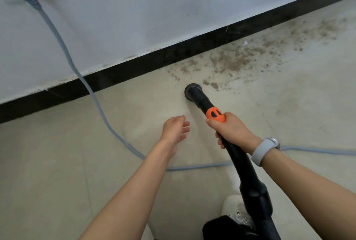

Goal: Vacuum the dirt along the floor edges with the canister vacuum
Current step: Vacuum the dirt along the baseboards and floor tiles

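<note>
Currently — status by item:
Right hand [230,131]: grasps the black plastic vacuum wand with orange collar [215,115].
Left hand [176,131]: released, fingers loosely curled, holding nothing.
Round black nozzle [192,91]: on the pale tiled floor [57,153], near the black skirting strip [134,68].
Done: floor left of nozzle looks clean.
Remaining: brown scattered dirt [240,56] rightwards along the edge — most of it.
</note>
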### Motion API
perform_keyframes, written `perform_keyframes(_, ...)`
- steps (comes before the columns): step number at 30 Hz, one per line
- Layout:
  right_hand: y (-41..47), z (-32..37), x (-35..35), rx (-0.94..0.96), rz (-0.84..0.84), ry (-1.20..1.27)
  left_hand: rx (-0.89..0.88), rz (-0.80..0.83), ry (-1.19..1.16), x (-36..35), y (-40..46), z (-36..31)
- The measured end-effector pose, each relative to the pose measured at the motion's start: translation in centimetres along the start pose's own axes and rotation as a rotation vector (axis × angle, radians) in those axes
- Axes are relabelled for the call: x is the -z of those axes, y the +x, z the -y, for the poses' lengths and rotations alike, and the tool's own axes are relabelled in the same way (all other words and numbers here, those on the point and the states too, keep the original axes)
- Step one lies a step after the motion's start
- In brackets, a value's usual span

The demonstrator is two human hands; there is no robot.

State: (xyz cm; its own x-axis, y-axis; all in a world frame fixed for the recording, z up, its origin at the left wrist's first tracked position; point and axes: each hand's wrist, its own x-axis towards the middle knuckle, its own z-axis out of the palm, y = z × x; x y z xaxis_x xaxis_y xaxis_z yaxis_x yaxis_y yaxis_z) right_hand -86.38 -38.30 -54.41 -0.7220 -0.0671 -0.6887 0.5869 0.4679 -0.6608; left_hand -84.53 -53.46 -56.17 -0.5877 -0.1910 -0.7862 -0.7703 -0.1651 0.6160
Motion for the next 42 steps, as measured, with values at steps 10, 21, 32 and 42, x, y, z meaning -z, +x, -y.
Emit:
perform_keyframes(10,0.1,-2.0,3.9,-0.045,-0.190,0.140,-0.027,0.199,0.107,-4.8,0.4,-2.2)
perform_keyframes(21,-3.6,-3.9,0.0,-0.009,-0.184,-0.317,-0.113,0.182,0.009,-7.0,1.7,-1.4)
perform_keyframes(32,0.0,-0.5,-2.3,0.178,0.146,-0.351,-0.203,-0.172,-0.191,-2.6,3.4,-1.1)
perform_keyframes(42,-1.2,-3.2,-1.5,0.192,0.039,-0.452,-0.217,-0.134,-0.121,-4.0,4.2,-1.0)
